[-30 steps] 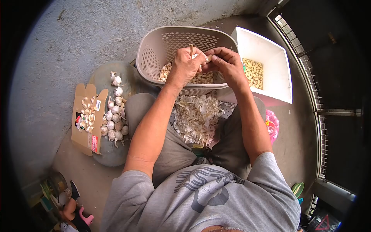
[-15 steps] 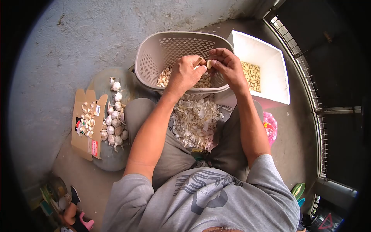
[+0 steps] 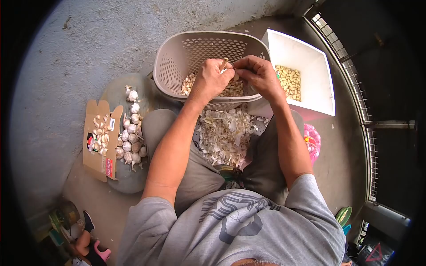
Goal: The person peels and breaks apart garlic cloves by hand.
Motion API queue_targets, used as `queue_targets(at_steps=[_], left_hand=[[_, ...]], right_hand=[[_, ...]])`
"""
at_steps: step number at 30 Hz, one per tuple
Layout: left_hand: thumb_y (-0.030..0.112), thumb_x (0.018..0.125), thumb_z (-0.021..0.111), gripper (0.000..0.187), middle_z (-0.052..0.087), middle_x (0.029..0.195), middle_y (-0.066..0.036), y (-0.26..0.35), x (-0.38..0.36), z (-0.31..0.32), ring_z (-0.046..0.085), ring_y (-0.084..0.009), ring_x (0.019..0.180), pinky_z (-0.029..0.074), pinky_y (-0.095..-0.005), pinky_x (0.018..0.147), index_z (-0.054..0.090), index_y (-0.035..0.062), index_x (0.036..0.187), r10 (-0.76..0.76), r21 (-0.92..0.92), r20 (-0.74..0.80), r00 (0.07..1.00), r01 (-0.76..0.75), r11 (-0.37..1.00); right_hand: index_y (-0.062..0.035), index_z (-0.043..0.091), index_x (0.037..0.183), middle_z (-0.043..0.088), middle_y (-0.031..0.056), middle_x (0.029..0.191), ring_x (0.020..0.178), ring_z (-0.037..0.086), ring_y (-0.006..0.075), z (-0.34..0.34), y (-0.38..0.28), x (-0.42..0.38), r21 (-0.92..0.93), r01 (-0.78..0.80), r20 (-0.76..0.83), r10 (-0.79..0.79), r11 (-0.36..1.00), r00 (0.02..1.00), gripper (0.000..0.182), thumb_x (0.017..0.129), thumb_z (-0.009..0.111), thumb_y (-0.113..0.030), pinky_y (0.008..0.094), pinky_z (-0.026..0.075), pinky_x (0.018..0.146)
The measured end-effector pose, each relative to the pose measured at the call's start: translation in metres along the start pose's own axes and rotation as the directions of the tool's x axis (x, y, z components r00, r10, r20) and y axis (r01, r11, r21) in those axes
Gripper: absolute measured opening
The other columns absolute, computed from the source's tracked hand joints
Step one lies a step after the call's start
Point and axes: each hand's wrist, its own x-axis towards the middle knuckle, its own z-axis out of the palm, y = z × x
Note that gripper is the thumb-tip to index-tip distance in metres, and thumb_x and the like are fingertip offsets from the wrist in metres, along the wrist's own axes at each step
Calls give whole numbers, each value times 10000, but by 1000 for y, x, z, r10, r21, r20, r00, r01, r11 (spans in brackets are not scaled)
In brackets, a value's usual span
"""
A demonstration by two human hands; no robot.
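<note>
1. Head view: both hands meet above the beige perforated basket (image 3: 177, 57), over its near right part.
2. Left hand (image 3: 212, 80): fingers curled in, closed around a small knife (image 3: 224, 64) whose tan handle end sticks up past the thumb. The blade is hidden behind the fingers.
3. Right hand (image 3: 259, 75): fingers bent inward, tips pinched on a garlic clove (image 3: 234, 76) held between the two hands. Only a pale sliver of the clove shows; its state cannot be told.
4. The fingertips of both hands touch each other around the clove.
5. Basket contents: unpeeled garlic cloves (image 3: 188, 84) lie on the bottom, partly hidden under the hands.
6. White foam box (image 3: 306, 53): stands just beside the basket on the right and holds peeled yellowish cloves (image 3: 288, 82) in its near part.
7. Garlic skins (image 3: 224, 135): a pale heap lies between the person's knees, just below the basket's near wall.
8. Left side: whole garlic bulbs (image 3: 131, 142) lie in a loose row on a grey round slab (image 3: 120, 177); an open cardboard carton (image 3: 95, 162) beside them holds more cloves.
9. Pink plastic bag (image 3: 312, 142): lies on the floor against the right knee, below the foam box.
</note>
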Motion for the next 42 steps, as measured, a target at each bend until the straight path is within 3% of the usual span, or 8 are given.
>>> queue_targets(at_steps=[8, 14, 20, 23, 26, 33, 38, 42], left_hand=[[186, 867, 649, 237, 570, 597, -82, 2, -1, 1, 543, -132, 557, 474, -356, 557, 625, -24, 761, 99, 102, -85, 991, -90, 991], [191, 935, 664, 187, 635, 719, -14, -5, 2, -1, 575, -61, 563, 474, -212, 516, 673, 12, 881, -51, -325, 22, 998, 55, 944], [219, 924, 657, 248, 628, 671, -25, -9, 5, 1, 570, -79, 550, 471, -258, 517, 660, -4, 816, -92, -457, -48, 995, 61, 888], [213, 921, 650, 249, 625, 669, -34, -15, 7, 5, 562, -93, 584, 476, -292, 549, 670, -17, 829, 81, -121, -164, 983, -101, 988], [183, 923, 664, 195, 643, 723, -14, -14, 7, 4, 596, -75, 594, 494, -237, 551, 680, -2, 863, 73, -138, -133, 989, -91, 986], [180, 925, 665, 194, 634, 687, 0, -12, 5, 0, 573, -66, 583, 485, -242, 554, 688, 6, 843, 49, 100, 20, 999, -51, 994], [326, 940, 697, 367, 628, 653, -65, -18, 7, 7, 573, -147, 593, 488, -356, 600, 670, -4, 781, -8, 18, 12, 1000, 8, 1000], [417, 994, 667, 401, 550, 653, 18, -1, 8, 3, 536, -75, 572, 450, -259, 500, 621, 38, 870, -156, -349, -12, 988, 142, 926]], right_hand=[[30, 603, 1213, 670, 60, 1062, 973, 653, 117, 10, 14, 5, 186, 128, -58, -119, 974, 991, 341, 891, 710, 69, 267, 565, 818], [25, 576, 1271, 654, 74, 1126, 977, 648, 140, 2, 7, 5, 422, 8, -5, -6, 906, 1000, 412, 887, 724, 32, 280, 562, 861], [26, 641, 1144, 688, 50, 901, 753, 647, 105, 11, 23, 10, 354, -32, -59, 56, 935, 997, 227, 945, 716, -55, 255, 541, 657], [21, 655, 1051, 675, 35, 803, 646, 617, 92, 20, 7, 6, 265, -25, -104, 54, 964, 993, 140, 978, 690, -93, 246, 502, 578], [13, 641, 1018, 675, 42, 818, 631, 622, 97, 15, 13, 7, 263, -50, -77, 73, 963, 994, 146, 995, 677, -127, 254, 511, 556], [10, 630, 1099, 685, 81, 944, 679, 664, 133, -7, 22, 15, 653, 70, -209, 90, 754, 974, 166, 989, 671, -106, 289, 558, 558], [27, 584, 1296, 660, 102, 1070, 765, 683, 155, -6, 21, 11, 274, 32, -249, 39, 961, 968, 350, 984, 666, -106, 271, 553, 605], [14, 628, 1200, 684, 52, 948, 725, 653, 113, 2, 18, 8, 207, -31, -62, 45, 978, 997, 280, 1010, 661, -189, 266, 525, 601]])
